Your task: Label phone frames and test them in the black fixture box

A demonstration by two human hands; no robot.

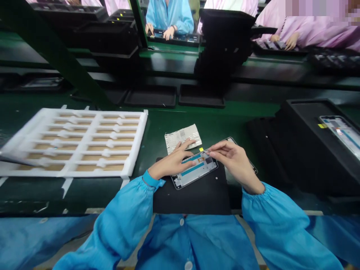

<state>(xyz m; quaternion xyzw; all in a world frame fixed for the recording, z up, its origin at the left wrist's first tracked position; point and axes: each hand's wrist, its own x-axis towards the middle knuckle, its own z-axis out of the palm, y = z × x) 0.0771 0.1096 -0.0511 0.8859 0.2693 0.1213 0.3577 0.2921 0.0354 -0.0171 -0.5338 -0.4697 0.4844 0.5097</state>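
A phone frame (194,173) with blue strips and a yellow tab lies tilted on a black mat (194,198). My left hand (176,161) rests across its far left side, fingers spread, with the thumb over the blue strips. Its fingertips reach over a pale sheet of small silvery stickers (185,135). At the frame's far right corner, the thumb and forefinger of my right hand (232,157) are pinched together; anything between them is too small to make out. Partly beneath that hand, another phone-sized panel (254,167) shows its edge.
A white foam tray (81,142) with slots sits at the left. Stacked black trays (298,150) stand at the right, with a phone frame (344,133) on top. Shallow black trays (152,96) line the back. Across the bench, people in blue (181,17) and pink work.
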